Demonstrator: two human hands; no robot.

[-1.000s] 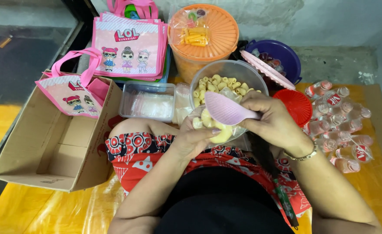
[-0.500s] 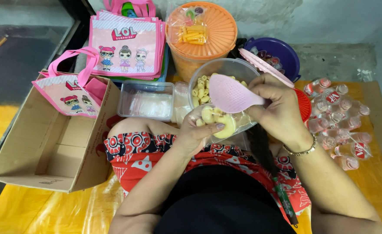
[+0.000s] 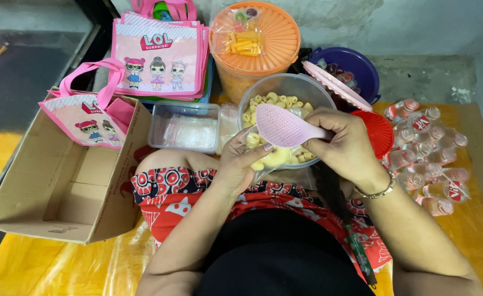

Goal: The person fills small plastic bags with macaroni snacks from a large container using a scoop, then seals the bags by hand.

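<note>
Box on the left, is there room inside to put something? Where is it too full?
Yes: the cardboard box has bare floor below the pink bag at its top corner. Crowded: around the snack bowl, both hands, and the bottles on the right.

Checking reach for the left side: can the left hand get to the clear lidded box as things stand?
Probably yes, but not freely. The clear box sits just ahead of the left hand with nothing between, yet that hand is holding a small bag of snacks under the pink scoop.
</note>
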